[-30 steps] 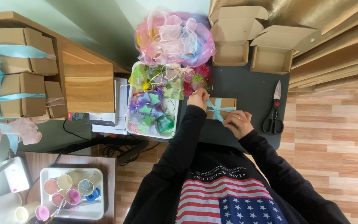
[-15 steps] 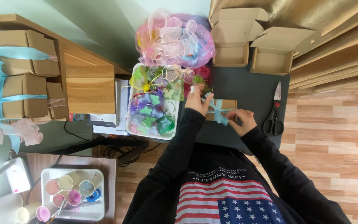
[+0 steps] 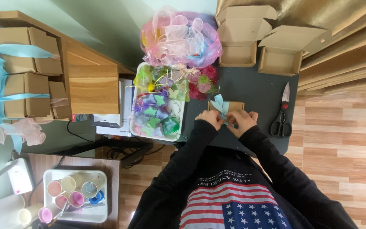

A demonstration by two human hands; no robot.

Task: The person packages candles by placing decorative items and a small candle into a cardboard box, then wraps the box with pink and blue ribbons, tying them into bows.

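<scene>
A small brown cardboard box [image 3: 235, 105] lies on the dark tabletop [image 3: 250, 89] in front of me, with a light blue ribbon [image 3: 219, 103] across it. My left hand [image 3: 210, 119] and my right hand [image 3: 242, 120] meet at the box's near edge. Both pinch the ribbon's ends close together. My black sleeves reach up from the bottom of the view.
Left of the box stands a white tray [image 3: 180, 113] of colourful organza pouches, with a heap of pink and blue organza [image 3: 178, 38] behind it. Two open cardboard boxes [image 3: 278, 59] sit at the back, scissors [image 3: 282, 118] at the right. Ribbon-tied boxes [image 3: 20, 93] fill a wooden shelf on the left.
My left hand has come down from beside the tray to the box. Both hands now sit together on the ribbon at the near edge.
</scene>
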